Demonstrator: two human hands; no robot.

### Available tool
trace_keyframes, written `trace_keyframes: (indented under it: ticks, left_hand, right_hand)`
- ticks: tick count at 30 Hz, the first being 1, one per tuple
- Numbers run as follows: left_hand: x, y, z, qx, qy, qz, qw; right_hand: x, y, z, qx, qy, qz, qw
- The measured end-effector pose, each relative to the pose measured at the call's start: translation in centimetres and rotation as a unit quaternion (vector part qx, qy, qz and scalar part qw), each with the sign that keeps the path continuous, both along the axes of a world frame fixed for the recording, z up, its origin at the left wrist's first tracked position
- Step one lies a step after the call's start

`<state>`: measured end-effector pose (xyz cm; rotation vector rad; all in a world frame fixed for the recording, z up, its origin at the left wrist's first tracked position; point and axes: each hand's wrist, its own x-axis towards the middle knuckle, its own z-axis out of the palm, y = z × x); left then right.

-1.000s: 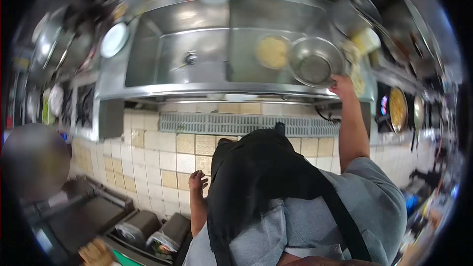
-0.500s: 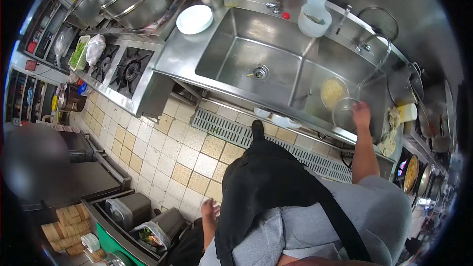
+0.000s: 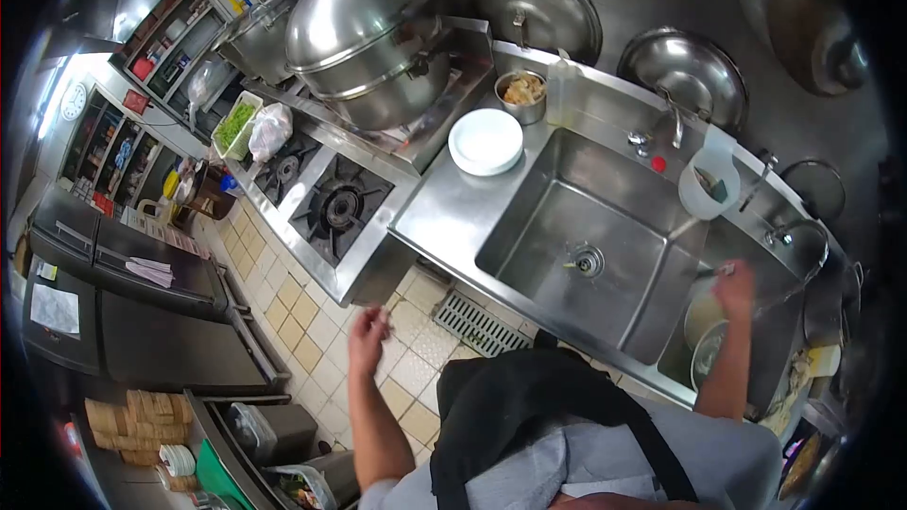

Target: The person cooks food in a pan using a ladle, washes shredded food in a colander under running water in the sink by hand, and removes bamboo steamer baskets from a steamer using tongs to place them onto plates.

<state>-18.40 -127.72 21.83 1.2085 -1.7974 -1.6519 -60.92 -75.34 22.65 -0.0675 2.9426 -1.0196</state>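
My right hand (image 3: pixel 734 289) is over the right sink basin, slightly blurred, its fingers drawn together. Whatever may be in them I cannot make out; a small dark piece shows just left of the fingertips. Below it lies a round pale container (image 3: pixel 702 317), its contents hard to see now. Closer to me is a round metal bowl (image 3: pixel 707 357), partly hidden by my forearm. A stream of water (image 3: pixel 789 295) falls from the right-hand faucet (image 3: pixel 779 236). My left hand (image 3: pixel 368 335) is held out above the tiled floor, empty, fingers loosely bent and apart.
The left basin (image 3: pixel 624 227) has a drain. White plates (image 3: pixel 486 141) are stacked beside it, near a metal container of food (image 3: pixel 522 94). A gas burner (image 3: pixel 338 207) and a large domed steamer (image 3: pixel 367 47) stand left. Bamboo steamers (image 3: pixel 142 420) sit at lower left.
My right hand has left the metal bowl's rim and moved towards the basin divider. My left hand has come up and forward. The view has turned left, showing more of the stove.
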Motion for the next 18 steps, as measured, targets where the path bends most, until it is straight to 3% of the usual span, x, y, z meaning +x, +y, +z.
trace_keyframes:
  ticks: [1, 2, 3, 4, 6, 7, 8, 10, 12, 15, 17, 18]
  left_hand:
    - [-2.7, -2.2, 3.8, -0.048, 0.035, -0.016, 0.998]
    - [-5.0, -4.7, 7.3, -0.102, 0.027, -0.033, 0.994]
    - [-7.7, -7.3, 10.9, -0.175, 0.076, -0.070, 0.979]
    - [-10.0, -10.1, 14.1, -0.211, 0.093, -0.098, 0.968]
    - [-15.2, -14.9, 21.2, -0.331, 0.131, -0.126, 0.926]
    - [-18.1, -17.1, 24.4, -0.352, 0.130, -0.123, 0.919]
    - [-21.1, -19.9, 27.0, -0.437, 0.157, -0.134, 0.875]
    - [-26.7, -24.8, 32.1, -0.443, 0.129, -0.125, 0.879]
    - [-32.4, -30.1, 35.6, -0.695, 0.051, -0.056, 0.715]
    - [-40.0, -37.4, 37.8, -0.727, 0.054, -0.053, 0.682]
    - [-43.6, -39.9, 38.2, -0.653, -0.085, -0.129, 0.741]
    - [-45.0, -41.2, 37.9, -0.653, -0.079, -0.138, 0.741]
  right_hand:
    - [0.1, -1.7, 5.3, 0.004, 0.094, -0.017, 0.995]
    - [-0.7, -2.0, 7.7, -0.130, 0.136, -0.039, 0.981]
    - [-1.4, -2.6, 9.2, -0.260, 0.175, -0.059, 0.948]
    - [-1.5, -3.5, 10.1, -0.259, 0.179, -0.059, 0.947]
    - [-1.2, -6.3, 11.6, -0.400, 0.244, 0.013, 0.883]
    - [0.2, -9.1, 12.6, -0.398, 0.245, 0.030, 0.884]
    - [1.9, -12.3, 13.5, -0.395, 0.249, 0.027, 0.884]
    - [4.8, -17.8, 14.8, -0.431, 0.229, 0.004, 0.873]
    - [6.8, -20.2, 14.4, -0.425, 0.186, -0.026, 0.886]
    - [9.8, -24.4, 15.0, -0.425, 0.126, -0.075, 0.893]
    - [11.3, -26.6, 15.9, -0.428, 0.112, -0.102, 0.891]
    - [11.9, -27.4, 16.1, -0.430, 0.121, -0.086, 0.891]
